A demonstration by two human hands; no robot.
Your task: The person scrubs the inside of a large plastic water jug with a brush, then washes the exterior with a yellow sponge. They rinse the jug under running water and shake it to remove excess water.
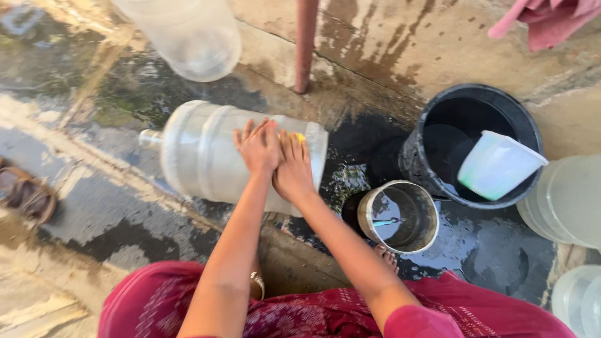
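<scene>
The jug (206,153), a big clear water container, lies on its side on the wet floor (125,225), neck pointing left, with a sandal (28,197) well off to its left. Both hands press on its right half: the left hand (258,147) flat with fingers spread, grip released, and the right hand (294,166) just beside it, grip closed on a yellow scrubber (300,136). Further right stand a steel pot (399,216) and a black bucket (469,144) holding a white mug (498,166).

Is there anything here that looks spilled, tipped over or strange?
Yes. The big clear water jug lies on its side, both hands on it. Water is spread over the concrete ground, and a white mug leans tilted inside the black bucket.
</scene>
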